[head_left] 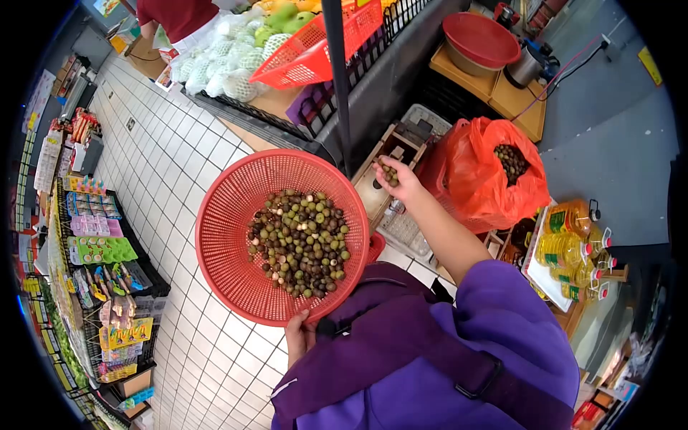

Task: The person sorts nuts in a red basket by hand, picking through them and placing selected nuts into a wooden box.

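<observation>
A red plastic colander point(215, 236) is held out in front of my body. Small round green and brown nuts point(304, 240) lie heaped in it, a few pale ones among them. My left hand point(297, 335) grips the colander's near rim, its fingers partly hidden. To the right of the colander, my right hand point(401, 180) is raised, with a small handful of the same round nuts point(388, 174) cupped in the fingers. A red plastic bag point(469, 168), open at the top, stands beyond my right forearm. More dark round nuts point(511, 163) show inside it.
A produce stand point(272, 129) with net-wrapped fruit point(222, 61) and a red basket point(315, 46) is ahead. Oil bottles point(566, 247) stand at the right. Hanging goods point(107, 272) line the left of the tiled floor point(179, 344). A person in dark red point(175, 18) is behind the stand.
</observation>
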The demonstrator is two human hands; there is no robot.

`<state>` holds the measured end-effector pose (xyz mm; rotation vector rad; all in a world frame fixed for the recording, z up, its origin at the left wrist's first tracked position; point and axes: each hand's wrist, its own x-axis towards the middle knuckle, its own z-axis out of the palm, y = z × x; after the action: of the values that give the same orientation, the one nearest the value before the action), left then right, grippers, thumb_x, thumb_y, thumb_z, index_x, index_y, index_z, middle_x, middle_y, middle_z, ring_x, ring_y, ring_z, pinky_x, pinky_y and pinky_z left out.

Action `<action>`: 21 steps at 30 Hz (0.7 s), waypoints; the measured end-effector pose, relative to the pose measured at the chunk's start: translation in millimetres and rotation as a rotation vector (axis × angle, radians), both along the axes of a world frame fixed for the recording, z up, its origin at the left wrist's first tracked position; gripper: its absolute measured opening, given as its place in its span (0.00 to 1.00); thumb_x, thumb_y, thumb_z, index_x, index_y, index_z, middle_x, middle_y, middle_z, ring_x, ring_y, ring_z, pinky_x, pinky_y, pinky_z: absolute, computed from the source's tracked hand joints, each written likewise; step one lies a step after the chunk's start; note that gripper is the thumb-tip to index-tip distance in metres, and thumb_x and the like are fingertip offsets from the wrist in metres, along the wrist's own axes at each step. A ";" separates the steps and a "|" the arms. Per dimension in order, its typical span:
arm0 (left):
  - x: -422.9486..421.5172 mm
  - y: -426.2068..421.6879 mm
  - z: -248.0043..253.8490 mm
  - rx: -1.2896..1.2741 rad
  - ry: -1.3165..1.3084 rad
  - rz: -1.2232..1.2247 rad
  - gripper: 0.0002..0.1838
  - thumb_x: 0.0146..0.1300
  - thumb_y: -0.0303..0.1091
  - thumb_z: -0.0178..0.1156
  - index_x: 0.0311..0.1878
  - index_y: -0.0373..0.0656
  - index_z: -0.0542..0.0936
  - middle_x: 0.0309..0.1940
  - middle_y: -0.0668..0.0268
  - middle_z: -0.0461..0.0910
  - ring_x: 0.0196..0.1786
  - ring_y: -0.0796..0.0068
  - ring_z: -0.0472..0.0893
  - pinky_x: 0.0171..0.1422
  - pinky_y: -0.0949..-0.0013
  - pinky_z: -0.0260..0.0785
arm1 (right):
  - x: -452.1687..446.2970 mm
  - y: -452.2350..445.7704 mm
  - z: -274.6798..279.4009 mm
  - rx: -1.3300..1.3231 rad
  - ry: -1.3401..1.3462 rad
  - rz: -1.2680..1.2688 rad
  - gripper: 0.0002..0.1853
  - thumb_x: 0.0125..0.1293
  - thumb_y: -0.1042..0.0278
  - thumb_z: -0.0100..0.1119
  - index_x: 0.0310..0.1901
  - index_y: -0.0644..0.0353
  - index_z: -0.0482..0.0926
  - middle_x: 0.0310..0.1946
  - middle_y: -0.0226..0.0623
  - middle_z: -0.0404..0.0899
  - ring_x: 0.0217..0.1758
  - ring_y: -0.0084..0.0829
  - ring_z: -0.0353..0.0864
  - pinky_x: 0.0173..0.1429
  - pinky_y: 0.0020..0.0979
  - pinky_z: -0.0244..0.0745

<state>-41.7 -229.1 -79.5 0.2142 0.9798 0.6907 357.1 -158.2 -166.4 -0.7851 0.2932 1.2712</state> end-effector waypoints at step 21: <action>14.0 -15.5 17.6 0.137 0.068 0.032 0.21 0.56 0.25 0.49 0.54 0.27 0.65 0.50 0.52 0.72 0.52 0.63 0.74 0.59 0.62 0.65 | -122.9 12.4 106.0 0.328 -1.648 1.118 0.13 0.59 0.59 0.53 0.33 0.63 0.75 0.29 0.36 0.76 0.35 0.33 0.77 0.40 0.31 0.72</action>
<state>-27.6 -244.6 -61.9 0.3451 1.0033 0.7849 234.2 -145.9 -60.4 -1.4932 -1.8333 1.1360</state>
